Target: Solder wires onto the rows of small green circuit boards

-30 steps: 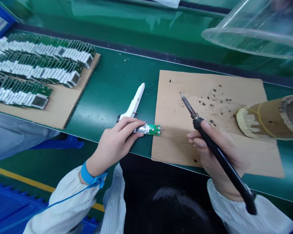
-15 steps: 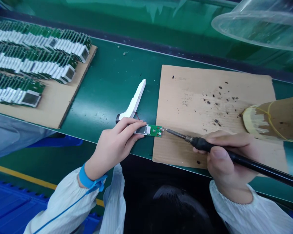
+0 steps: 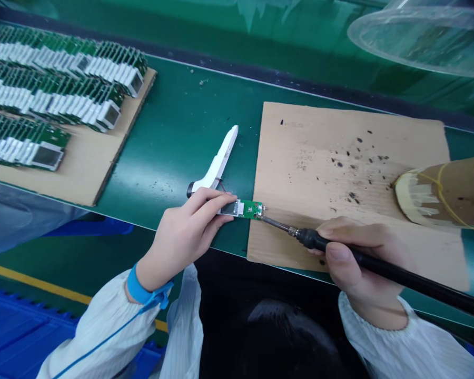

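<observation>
My left hand (image 3: 185, 231) pinches a small green circuit board (image 3: 247, 209) and holds it flat at the left edge of a scorched cardboard sheet (image 3: 339, 173). A white plastic housing (image 3: 217, 166) lies just behind my fingers, joined to the board by thin wires. My right hand (image 3: 355, 258) grips a black soldering iron (image 3: 379, 266) like a pen. Its metal tip touches the right end of the green board.
Rows of green circuit boards with screens (image 3: 55, 100) lie on another cardboard sheet (image 3: 82, 179) at the left. A cardboard tube (image 3: 442, 192) rests at the right, a clear plastic hood (image 3: 418, 37) hangs above it. The green bench edge (image 3: 161, 226) runs near me.
The soldering iron swung down from pointing up over the cardboard, and its tip now touches the end of the green board. My left hand has kept still.
</observation>
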Available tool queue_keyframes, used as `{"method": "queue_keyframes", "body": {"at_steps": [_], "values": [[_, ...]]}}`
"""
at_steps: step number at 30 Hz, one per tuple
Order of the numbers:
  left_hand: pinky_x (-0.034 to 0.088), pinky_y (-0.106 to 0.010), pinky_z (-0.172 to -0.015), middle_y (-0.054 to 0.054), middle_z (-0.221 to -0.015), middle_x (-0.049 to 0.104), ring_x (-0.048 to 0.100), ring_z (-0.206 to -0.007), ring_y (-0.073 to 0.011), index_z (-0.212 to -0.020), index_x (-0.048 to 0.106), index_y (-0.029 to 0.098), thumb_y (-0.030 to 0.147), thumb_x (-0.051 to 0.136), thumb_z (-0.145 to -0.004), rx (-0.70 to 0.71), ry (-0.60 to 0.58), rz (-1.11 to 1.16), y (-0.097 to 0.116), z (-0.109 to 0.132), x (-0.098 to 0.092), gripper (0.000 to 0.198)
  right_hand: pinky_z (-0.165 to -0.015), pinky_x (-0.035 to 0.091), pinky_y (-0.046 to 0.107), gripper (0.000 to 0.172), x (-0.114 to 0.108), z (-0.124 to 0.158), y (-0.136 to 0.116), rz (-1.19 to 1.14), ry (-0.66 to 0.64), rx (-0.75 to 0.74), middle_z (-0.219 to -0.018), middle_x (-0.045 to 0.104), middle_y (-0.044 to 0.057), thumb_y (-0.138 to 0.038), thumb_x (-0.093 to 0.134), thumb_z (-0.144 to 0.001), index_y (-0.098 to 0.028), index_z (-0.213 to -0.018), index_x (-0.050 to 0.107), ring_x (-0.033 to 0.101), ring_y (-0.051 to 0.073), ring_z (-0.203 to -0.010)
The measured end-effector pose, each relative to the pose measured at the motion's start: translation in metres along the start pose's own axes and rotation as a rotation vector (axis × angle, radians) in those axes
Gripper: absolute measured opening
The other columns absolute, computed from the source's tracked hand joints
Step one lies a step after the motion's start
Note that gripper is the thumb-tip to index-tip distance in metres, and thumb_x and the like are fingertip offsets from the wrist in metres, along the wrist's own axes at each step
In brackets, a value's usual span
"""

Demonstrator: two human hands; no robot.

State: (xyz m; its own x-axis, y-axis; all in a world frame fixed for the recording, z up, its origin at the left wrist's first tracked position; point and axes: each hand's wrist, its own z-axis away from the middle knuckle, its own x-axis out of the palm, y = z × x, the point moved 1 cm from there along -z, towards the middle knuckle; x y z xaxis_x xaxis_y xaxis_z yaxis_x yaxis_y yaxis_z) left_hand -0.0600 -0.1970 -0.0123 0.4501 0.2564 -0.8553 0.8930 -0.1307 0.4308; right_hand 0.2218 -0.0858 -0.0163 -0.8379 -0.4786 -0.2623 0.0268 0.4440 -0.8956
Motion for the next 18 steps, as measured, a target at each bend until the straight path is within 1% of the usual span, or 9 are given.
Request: {"method": "queue_keyframes", "body": {"at_steps": [3, 11, 13, 18], "values": [[0.061, -0.024, -0.067, -0.007, -0.125, 0.073, 0.076, -0.101, -0.0196, -0.135, 0.064, 0.019, 0.027, 0.064, -0.109, -0.001, 0.0, 0.002, 0.0, 0.0, 0.0, 0.028, -0.058, 0.057, 0.035, 0.029, 0.0, -0.003, -0.001, 0.007, -0.027, -0.069, -0.093, 0.076, 0.004, -0.012, 0.078, -0.091, -0.025, -0.117, 0.074, 0.073, 0.021, -0.076], [0.061, -0.024, -0.067, -0.007, -0.125, 0.073, 0.076, -0.1, -0.0196, -0.136, 0.064, 0.02, 0.028, 0.063, -0.11, -0.007, 0.001, -0.002, 0.0, 0.0, 0.001, 0.027, -0.057, 0.056, 0.031, 0.033, -0.001, -0.007, -0.005, 0.025, -0.084, -0.074, -0.095, 0.075, 0.005, -0.007, 0.075, -0.09, -0.023, -0.118, 0.071, 0.071, 0.019, -0.076], [0.062, -0.024, -0.067, -0.007, -0.125, 0.074, 0.077, -0.1, -0.0196, -0.135, 0.064, 0.02, 0.028, 0.063, -0.11, -0.007, -0.002, -0.001, -0.001, 0.0, 0.001, 0.026, -0.057, 0.057, 0.032, 0.034, -0.001, -0.007, -0.005, 0.037, -0.093, -0.088, -0.094, 0.075, 0.005, -0.007, 0.076, -0.089, -0.023, -0.118, 0.071, 0.072, 0.019, -0.075], [0.062, -0.025, -0.067, -0.008, -0.125, 0.074, 0.077, -0.101, -0.0196, -0.135, 0.064, 0.02, 0.028, 0.061, -0.111, -0.006, 0.0, 0.001, -0.001, 0.0, 0.0, 0.026, -0.057, 0.058, 0.032, 0.027, 0.0, -0.01, -0.011, 0.096, -0.077, -0.063, -0.094, 0.076, 0.005, -0.013, 0.076, -0.091, -0.026, -0.114, 0.071, 0.073, 0.02, -0.075]]}}
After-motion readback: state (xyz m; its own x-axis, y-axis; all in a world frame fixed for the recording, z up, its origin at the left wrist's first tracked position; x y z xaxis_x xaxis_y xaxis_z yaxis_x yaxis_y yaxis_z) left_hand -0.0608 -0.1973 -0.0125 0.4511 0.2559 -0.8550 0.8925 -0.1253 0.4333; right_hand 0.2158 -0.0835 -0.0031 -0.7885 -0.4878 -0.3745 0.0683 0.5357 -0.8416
